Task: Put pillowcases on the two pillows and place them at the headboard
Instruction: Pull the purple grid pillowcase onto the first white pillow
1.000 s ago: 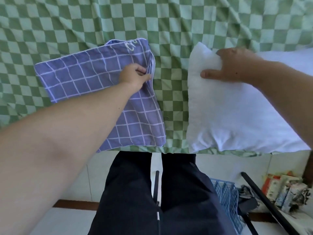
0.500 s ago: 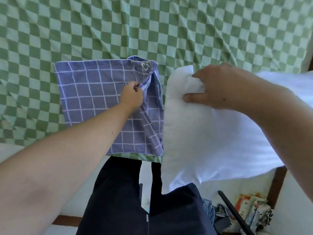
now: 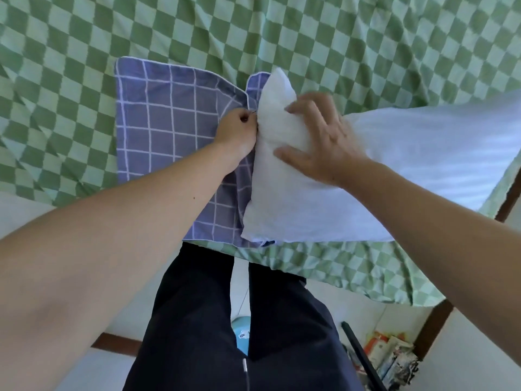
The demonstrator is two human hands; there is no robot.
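Note:
A purple pillowcase (image 3: 166,122) with a white grid lies flat on the green checked bed sheet (image 3: 338,38). My left hand (image 3: 238,131) pinches the upper edge of its opening on the right side. A bare white pillow (image 3: 394,170) lies to the right, its left end squeezed narrow and pressed against the opening. My right hand (image 3: 321,139) grips that squeezed end from above, thumb near me and fingers on the far side. The pillow's near left corner overlaps the pillowcase's lower right part. Only one pillow is in view.
The bed's near edge runs across the middle, with my dark-trousered legs (image 3: 239,320) standing against it. On the floor at lower right are a dark rod (image 3: 363,359) and a pile of papers (image 3: 392,354). A dark wooden bed post (image 3: 439,311) stands at the right.
My right hand has pushed the pillow's left end leftward up to the pillowcase opening, which my left hand keeps pinched. The pillow now overlaps the pillowcase's right side.

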